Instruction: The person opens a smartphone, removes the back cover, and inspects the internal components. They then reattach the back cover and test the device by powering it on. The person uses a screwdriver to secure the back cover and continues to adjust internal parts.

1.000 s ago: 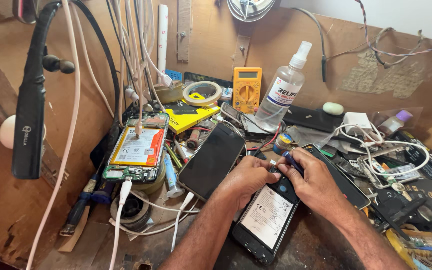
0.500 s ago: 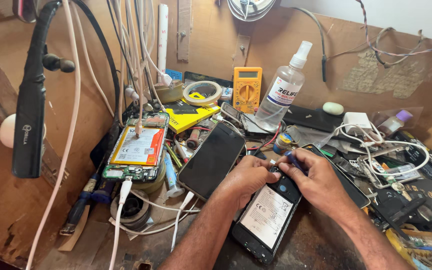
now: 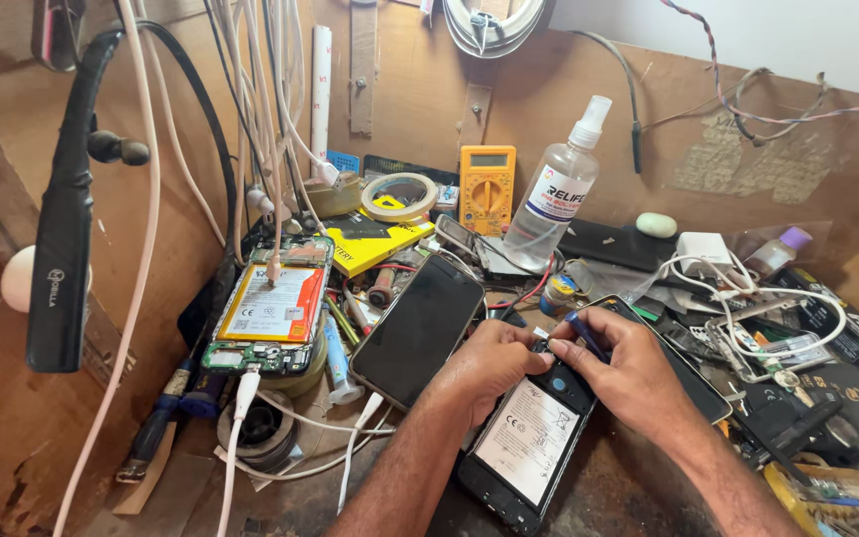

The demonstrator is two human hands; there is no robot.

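Barely shifted since earlier, the opened smartphone (image 3: 534, 438), light, rigid and fragile, is being steadied at its top edge by the left hand's (image 3: 494, 363) curled fingers while the blue-handled tool (image 3: 583, 333) is being pinched in the right hand (image 3: 633, 373), lower centre.

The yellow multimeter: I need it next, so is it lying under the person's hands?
No, the yellow multimeter stands at the back wall, apart from both hands.

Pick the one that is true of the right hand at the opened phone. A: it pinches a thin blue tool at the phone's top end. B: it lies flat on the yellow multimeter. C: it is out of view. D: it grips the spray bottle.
A: the right hand pinches a blue tool at the top end of the opened phone, while the left hand steadies that same end.
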